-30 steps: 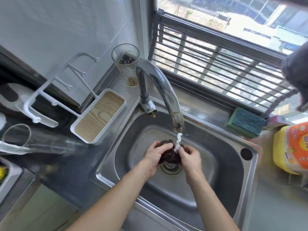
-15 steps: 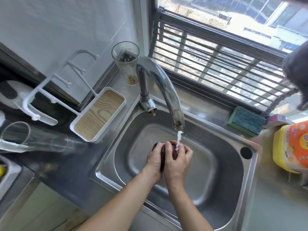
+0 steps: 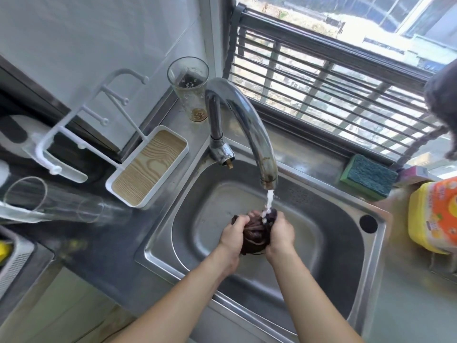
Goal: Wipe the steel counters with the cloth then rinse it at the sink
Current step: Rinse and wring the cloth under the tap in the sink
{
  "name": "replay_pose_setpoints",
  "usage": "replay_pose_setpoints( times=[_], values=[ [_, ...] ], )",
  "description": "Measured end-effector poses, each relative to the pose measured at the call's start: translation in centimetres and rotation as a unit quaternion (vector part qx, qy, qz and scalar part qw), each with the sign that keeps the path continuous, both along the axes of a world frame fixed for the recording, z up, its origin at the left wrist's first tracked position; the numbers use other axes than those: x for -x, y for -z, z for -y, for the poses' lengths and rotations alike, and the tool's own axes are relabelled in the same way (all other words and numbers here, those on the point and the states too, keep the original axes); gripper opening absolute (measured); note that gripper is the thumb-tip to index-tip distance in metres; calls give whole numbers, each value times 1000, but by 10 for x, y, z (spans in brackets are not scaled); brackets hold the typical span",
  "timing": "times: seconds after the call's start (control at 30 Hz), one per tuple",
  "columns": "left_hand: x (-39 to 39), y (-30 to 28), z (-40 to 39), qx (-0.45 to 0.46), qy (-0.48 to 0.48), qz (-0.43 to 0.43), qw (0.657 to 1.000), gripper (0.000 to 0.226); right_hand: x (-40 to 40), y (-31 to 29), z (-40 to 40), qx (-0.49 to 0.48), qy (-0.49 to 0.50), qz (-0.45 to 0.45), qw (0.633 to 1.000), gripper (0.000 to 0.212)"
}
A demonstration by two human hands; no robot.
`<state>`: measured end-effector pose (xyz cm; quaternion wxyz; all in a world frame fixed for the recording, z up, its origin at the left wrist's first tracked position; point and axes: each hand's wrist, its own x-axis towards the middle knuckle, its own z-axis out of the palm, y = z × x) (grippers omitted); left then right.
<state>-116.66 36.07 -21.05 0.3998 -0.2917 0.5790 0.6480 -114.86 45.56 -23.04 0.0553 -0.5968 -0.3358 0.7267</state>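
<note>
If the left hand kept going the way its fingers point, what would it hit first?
The left hand is clamped on the cloth, fingers pointing rightward, so it meets the cloth at once; past that, probably the right hand.

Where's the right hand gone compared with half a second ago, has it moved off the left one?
Yes. The right hand has moved right, out from under the faucet spout; the cloth now shows between it and the left hand.
</note>
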Motion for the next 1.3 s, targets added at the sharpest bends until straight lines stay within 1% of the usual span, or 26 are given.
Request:
replay_pose_setpoints(
  times=[0.03, 0.07, 0.1, 0.13, 0.17, 0.23, 0.27, 0.3, 0.37, 0.5, 0.57, 0.63, 0.67, 0.7, 0.73, 0.77, 0.83, 0.9, 0.93, 0.97, 1.0, 1.03, 1.1, 1.17, 1.23, 1.3],
  values=[
    [2, 3, 2, 16, -20, 0, 1000, 14, 0, -2, -2, 42, 26, -23, 999, 31],
    [6, 7, 4, 28, -41, 7, 999, 11, -2, -1, -2, 47, 31, -38, 998, 33],
    [9, 9, 6, 29, -64, 16, 997, 20, -4, -3, -1, 29, 17, -49, 998, 31],
    [12, 13, 6, 16, -82, 26, 996, 34, -6, -3, 5, -14, -28, -49, 998, 27],
    [14, 12, 3, -2, -87, 36, 996, 44, -9, -3, 13, -72, -97, -44, 992, 25],
    [14, 4, -3, -48, -71, 48, 995, 62, -14, -6, 36, -184, -229, -27, 956, 24],
    [11, 3, -6, -57, -61, 48, 995, 67, -15, -5, 44, -236, -263, -8, 935, 29],
    [9, 1, -9, -53, -52, 49, 996, 68, -15, -4, 48, -277, -271, 20, 922, 35],
    [8, 3, -10, -52, -35, 36, 997, 62, -10, -7, 44, -318, -258, 68, 910, 40],
    [6, 13, -8, -9, -36, 31, 999, 39, 8, -17, 22, -330, -277, 126, 894, 35],
    [4, 15, -9, -11, -30, 26, 999, 33, 13, -15, 12, -291, -246, 127, 916, 40],
    [3, 13, -8, -10, -45, 16, 999, 29, 16, -11, 0, -197, -175, 119, 957, 44],
    [5, 13, -5, 2, -64, 14, 998, 28, 15, -11, -6, -151, -138, 116, 972, 40],
    [7, 13, -2, 16, -88, 22, 996, 27, 13, -12, -11, -129, -117, 114, 978, 36],
    [10, 16, 1, 19, -112, 36, 993, 27, 9, -15, -12, -127, -117, 97, 980, 32],
    [13, 19, 4, 14, -129, 49, 990, 30, 6, -17, -11, -141, -135, 72, 978, 29],
    [16, 18, 5, -8, -127, 70, 989, 38, 1, -22, 4, -161, -208, 13, 965, 23],
    [15, 17, -2, -65, -107, 86, 988, 52, -7, -17, 27, -185, -301, -26, 935, 20],
    [14, 16, -6, -85, -92, 91, 988, 57, -8, -14, 36, -234, -333, -8, 913, 26],
    [12, 15, -9, -88, -70, 90, 990, 60, -11, -9, 42, -289, -348, 19, 892, 42],
    [12, 14, -9, -81, -57, 87, 991, 61, -12, -8, 46, -326, -342, 30, 881, 53],
    [13, 15, -7, -68, -50, 82, 993, 59, -13, -6, 46, -357, -331, 22, 873, 57],
    [18, 16, -4, -38, -51, 69, 996, 52, -11, -9, 43, -391, -331, 10, 859, 57],
    [20, 19, -5, -26, -51, 65, 996, 45, -6, -8, 41, -393, -330, 21, 858, 60],
    [19, 21, -8, -32, -51, 71, 996, 41, -1, -7, 40, -399, -307, 41, 863, 64],
    [17, 21, -10, -45, -45, 68, 996, 41, 3, -5, 37, -400, -282, 62, 870, 59]
  ],
)
